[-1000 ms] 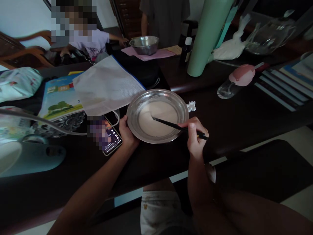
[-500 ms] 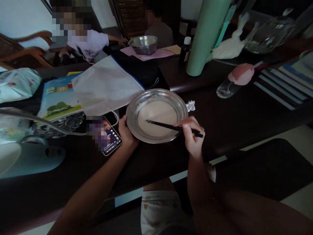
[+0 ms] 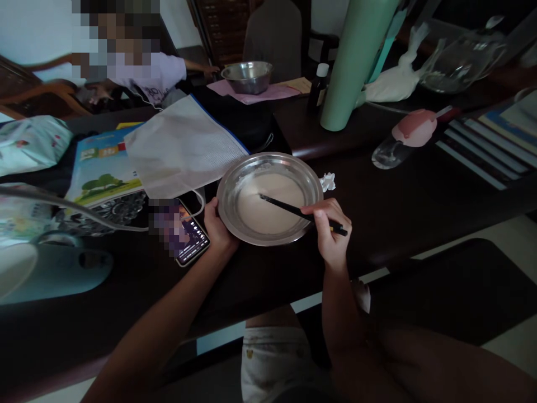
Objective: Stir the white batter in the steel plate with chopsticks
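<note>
A round steel bowl (image 3: 229, 210) stands on the dark table in front of me, holding a pale, creamy liquid (image 3: 272, 215). My left hand (image 3: 220, 232) grips the bowl's left rim, thumb on the edge and the other fingers hidden beneath. Dark chopsticks (image 3: 289, 208) are pinched in my right hand (image 3: 331, 226) at the bowl's right side. Their tips dip into the liquid near the bowl's middle. A lit phone (image 3: 188, 238) lies just left of my left hand. Crumpled white tissue (image 3: 328, 181) sits against the bowl's right side.
A white mesh pouch (image 3: 180, 145) and a picture book (image 3: 104, 168) lie left. Behind stand another steel bowl (image 3: 249, 78), a small brown bottle (image 3: 319, 87) and a tall green flask (image 3: 352, 67). A pink-lidded cup (image 3: 413, 127) lies right. A person (image 3: 153, 75) sits across the table.
The chopstick tips have moved a little right and away from me through the liquid. Across the table, a second person seen earlier at the chair no longer shows. My left hand stays on the bowl.
</note>
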A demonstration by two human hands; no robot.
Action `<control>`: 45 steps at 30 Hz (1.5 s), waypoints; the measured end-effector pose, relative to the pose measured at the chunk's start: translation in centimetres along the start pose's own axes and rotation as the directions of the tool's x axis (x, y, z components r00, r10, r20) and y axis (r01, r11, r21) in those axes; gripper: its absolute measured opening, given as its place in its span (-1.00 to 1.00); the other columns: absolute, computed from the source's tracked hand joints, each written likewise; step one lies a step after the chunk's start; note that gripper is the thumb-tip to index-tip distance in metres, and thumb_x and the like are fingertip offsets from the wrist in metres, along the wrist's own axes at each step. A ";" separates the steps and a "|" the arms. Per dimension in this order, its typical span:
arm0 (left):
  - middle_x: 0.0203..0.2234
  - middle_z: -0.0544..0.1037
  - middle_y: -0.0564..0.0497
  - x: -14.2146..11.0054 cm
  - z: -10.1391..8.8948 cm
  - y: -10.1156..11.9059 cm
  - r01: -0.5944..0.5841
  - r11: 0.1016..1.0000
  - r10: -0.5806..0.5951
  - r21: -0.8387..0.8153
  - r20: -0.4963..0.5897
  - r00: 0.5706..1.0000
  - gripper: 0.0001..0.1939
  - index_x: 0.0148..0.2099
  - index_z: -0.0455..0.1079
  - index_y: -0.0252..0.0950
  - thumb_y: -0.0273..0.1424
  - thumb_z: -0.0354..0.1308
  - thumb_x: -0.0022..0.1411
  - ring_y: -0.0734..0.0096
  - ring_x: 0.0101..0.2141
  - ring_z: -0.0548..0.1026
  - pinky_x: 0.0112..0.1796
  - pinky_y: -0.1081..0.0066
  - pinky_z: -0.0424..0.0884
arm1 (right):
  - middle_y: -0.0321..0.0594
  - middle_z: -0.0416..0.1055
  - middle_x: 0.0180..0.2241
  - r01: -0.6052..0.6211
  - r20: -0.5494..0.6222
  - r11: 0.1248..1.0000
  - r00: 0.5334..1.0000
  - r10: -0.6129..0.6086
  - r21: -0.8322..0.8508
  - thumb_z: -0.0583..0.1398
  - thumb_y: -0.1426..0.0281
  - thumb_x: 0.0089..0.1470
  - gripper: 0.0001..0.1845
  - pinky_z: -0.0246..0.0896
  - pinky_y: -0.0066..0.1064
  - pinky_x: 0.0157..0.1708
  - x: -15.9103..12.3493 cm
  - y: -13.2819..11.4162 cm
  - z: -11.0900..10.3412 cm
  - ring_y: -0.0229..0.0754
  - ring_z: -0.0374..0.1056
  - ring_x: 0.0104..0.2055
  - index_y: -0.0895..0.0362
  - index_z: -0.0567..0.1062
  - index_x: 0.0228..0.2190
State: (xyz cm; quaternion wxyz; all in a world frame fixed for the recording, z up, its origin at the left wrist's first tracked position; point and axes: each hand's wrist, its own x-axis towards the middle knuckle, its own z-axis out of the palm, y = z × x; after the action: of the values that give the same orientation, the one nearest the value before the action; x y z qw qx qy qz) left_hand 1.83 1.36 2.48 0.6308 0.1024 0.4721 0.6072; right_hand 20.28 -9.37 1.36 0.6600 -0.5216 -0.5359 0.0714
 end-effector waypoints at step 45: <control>-0.46 0.67 0.05 0.4 -0.6 -0.3 -0.043 0.998 0.041 0.035 0.059 0.997 -0.78 -0.38 0.58 -0.20 -0.24 0.22 0.26 0.30 -0.37 0.61 -0.18 0.34 0.57 | -0.29 0.62 -0.43 0.015 -0.053 1.000 0.998 -0.014 0.018 0.15 0.26 0.50 -0.59 0.37 -0.16 -0.24 -0.1 0.0 -0.1 -0.12 0.52 -0.34 -0.04 0.65 -0.39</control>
State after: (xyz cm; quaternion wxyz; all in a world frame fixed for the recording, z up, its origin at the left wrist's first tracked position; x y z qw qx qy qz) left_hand 1.50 1.42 1.77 0.6295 0.1415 0.4623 0.6083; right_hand 20.24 -9.51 1.32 0.6793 -0.5133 -0.5213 0.0575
